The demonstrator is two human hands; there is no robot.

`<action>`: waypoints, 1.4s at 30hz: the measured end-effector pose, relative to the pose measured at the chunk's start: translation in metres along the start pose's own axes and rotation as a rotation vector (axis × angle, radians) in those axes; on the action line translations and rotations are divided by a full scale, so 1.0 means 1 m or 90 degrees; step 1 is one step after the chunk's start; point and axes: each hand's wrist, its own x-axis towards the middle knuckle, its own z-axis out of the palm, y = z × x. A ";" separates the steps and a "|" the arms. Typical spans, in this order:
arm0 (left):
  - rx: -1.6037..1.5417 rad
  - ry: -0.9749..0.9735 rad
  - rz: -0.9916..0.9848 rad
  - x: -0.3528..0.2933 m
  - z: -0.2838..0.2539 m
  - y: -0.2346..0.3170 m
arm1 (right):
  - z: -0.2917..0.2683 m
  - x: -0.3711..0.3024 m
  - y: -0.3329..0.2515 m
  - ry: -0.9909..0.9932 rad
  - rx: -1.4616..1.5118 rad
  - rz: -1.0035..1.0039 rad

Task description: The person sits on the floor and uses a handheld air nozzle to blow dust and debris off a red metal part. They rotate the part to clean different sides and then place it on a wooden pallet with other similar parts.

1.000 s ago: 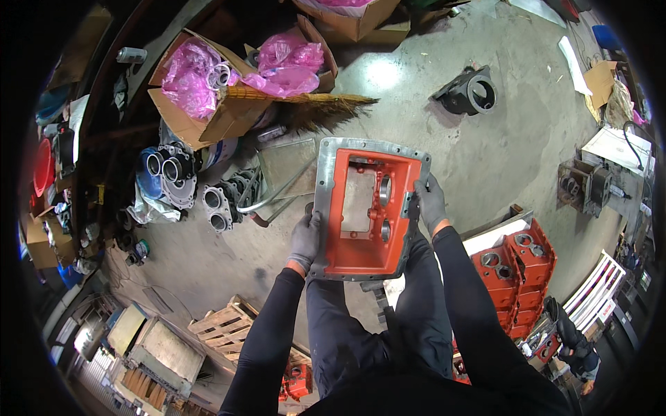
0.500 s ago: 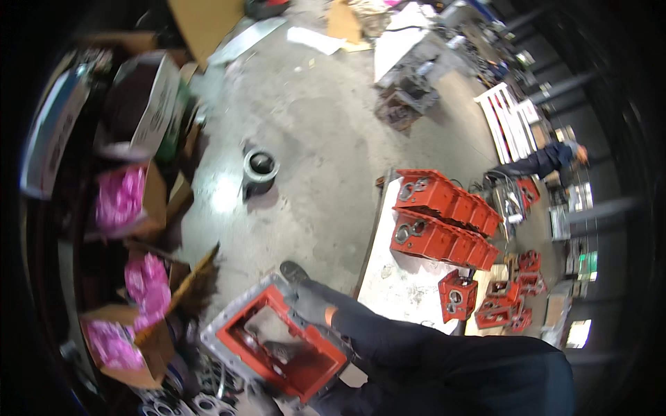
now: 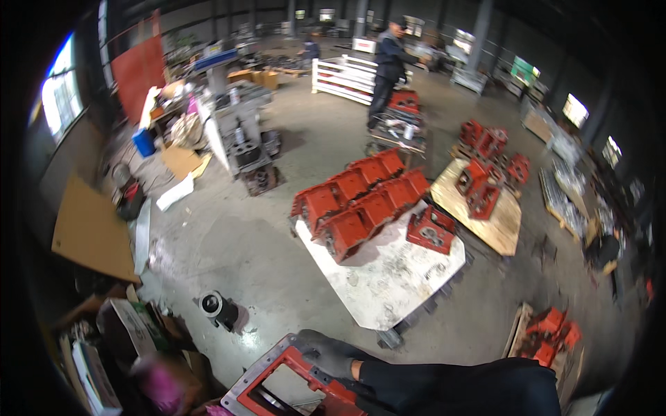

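My right hand (image 3: pixel 329 353), in a grey glove, comes in from the lower right on a dark sleeve. Its fingers wrap over the upper edge of a red metal housing (image 3: pixel 338 394), an open rectangular casting with a grey bolt-holed flange along one side. The housing is tilted, and the lower edge of the picture cuts part of it off. Through its opening I see the floor and some metal parts. My left hand is out of the picture.
A white-topped pallet (image 3: pixel 374 298) bears two long red housings (image 3: pixel 347 236) and a smaller red housing (image 3: pixel 430 232). Behind it lies another pallet (image 3: pixel 503 225) with red castings. A dark cylindrical part (image 3: pixel 218 310) stands on the floor, near boxes (image 3: pixel 125 326). Farther back a person (image 3: pixel 388 69) stands.
The view has swung up and to the right, bringing more of the workshop in. The housing sits lower in the picture, still in my right hand. My left hand has dropped out of view.
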 end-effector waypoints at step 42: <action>0.198 -0.873 0.898 -0.688 0.814 0.396 | -0.801 -0.714 0.405 1.092 0.424 0.077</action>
